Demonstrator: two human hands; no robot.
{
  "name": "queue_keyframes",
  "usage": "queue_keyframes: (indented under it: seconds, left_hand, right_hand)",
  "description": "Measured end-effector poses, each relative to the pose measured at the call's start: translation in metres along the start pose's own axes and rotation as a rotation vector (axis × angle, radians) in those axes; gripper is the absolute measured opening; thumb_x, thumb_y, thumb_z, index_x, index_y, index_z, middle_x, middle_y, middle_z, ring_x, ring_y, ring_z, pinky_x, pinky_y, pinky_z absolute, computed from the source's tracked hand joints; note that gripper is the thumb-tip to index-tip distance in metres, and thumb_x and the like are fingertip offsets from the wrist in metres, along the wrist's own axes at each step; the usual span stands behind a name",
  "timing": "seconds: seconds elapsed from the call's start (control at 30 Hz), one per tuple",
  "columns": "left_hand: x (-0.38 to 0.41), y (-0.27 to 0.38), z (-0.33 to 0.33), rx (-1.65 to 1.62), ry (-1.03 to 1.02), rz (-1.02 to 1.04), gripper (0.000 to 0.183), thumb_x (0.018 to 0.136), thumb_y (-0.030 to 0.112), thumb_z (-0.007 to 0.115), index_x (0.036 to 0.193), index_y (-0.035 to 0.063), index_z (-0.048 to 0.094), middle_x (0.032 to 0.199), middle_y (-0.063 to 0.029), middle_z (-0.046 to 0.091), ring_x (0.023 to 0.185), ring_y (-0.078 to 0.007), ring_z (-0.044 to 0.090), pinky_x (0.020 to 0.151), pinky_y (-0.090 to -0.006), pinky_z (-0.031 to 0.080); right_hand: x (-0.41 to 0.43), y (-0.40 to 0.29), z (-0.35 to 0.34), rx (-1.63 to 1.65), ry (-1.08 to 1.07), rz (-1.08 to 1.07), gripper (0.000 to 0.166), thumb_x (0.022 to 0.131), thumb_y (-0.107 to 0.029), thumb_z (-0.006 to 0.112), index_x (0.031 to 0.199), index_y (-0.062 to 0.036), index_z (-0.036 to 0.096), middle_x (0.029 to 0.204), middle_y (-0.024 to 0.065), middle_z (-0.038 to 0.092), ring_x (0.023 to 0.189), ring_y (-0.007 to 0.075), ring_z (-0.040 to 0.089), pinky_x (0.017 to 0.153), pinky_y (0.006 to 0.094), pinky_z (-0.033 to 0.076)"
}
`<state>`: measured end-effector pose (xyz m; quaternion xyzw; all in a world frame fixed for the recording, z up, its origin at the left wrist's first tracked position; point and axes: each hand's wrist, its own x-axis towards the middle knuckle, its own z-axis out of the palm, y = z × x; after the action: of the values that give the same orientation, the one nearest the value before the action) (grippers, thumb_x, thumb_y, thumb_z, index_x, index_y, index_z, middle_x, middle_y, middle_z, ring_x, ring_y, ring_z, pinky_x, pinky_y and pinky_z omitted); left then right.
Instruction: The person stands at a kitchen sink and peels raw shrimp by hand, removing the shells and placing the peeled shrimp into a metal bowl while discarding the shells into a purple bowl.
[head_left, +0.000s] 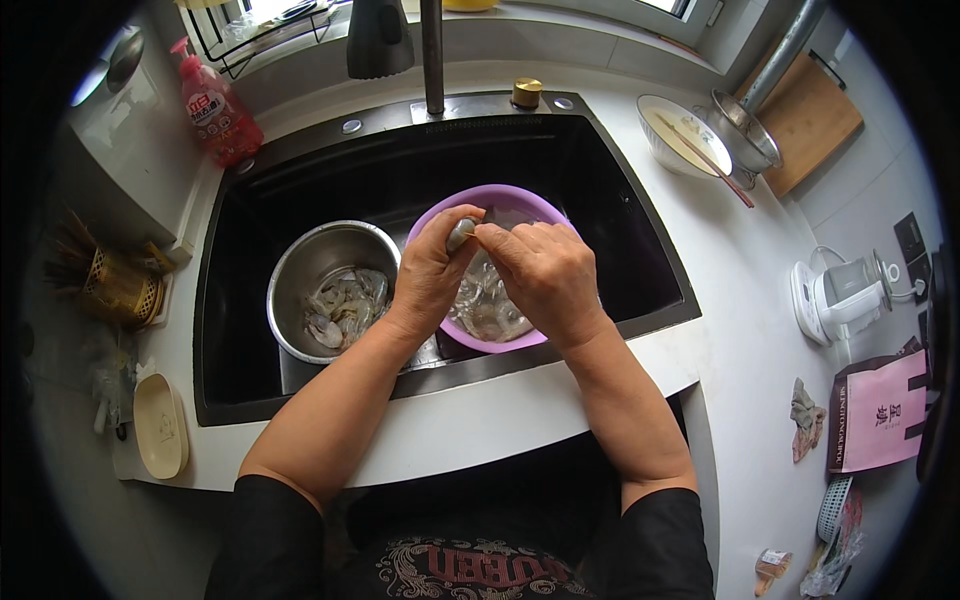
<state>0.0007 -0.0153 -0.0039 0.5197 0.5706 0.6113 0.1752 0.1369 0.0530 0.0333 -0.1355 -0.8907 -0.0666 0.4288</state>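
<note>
Between the thumb and fingers of my left hand (431, 274) is a raw shrimp (460, 234), held above a purple plastic basin (491, 346). My right hand (551, 274) meets it from the right, thumb and forefinger pinched on a thin pick-like thing that touches the shrimp; its full length is hidden by the fingers. Under both hands, the basin contains shrimp (487, 300) in water. A stainless steel bowl (281, 300) stands left of it, with a heap of raw shrimp (345, 307) at its bottom. Both vessels are in the black sink (247, 352).
The faucet (433, 60) and a brass-coloured knob (527, 93) rise behind the sink. A red pump bottle (217, 116) stands at the back left. To the right are a bowl (660, 146) with chopsticks, a metal strainer (742, 135), a cutting board (817, 127) and a pink bag (881, 416).
</note>
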Motion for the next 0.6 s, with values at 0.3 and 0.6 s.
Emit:
queue_keyframes:
  seconds: [0.3, 0.6]
  left_hand:
    - [0.0, -0.0007, -0.002, 0.173, 0.022, 0.11, 0.027, 0.083, 0.004, 0.063, 0.11, 0.0072, 0.058, 0.101, -0.0099, 0.063, 0.089, -0.0249, 0.063, 0.076, -0.0303, 0.05]
    - [-0.0015, 0.0017, -0.0024, 0.338, 0.028, 0.137, 0.028, 0.082, 0.006, 0.064, 0.109, 0.0077, 0.058, 0.099, -0.0106, 0.063, 0.087, -0.0273, 0.064, 0.073, -0.0327, 0.051]
  right_hand:
    - [0.0014, -0.0013, -0.0027, -0.085, -0.029, -0.053, 0.014, 0.078, -0.011, 0.064, 0.092, -0.0128, 0.064, 0.058, 0.0009, 0.046, 0.052, 0.016, 0.051, 0.051, 0.0292, 0.042]
    - [0.0006, -0.0048, -0.0015, -0.119, -0.044, -0.062, 0.015, 0.076, -0.009, 0.064, 0.091, -0.0118, 0.063, 0.058, 0.0004, 0.048, 0.052, 0.0159, 0.052, 0.052, 0.0293, 0.042]
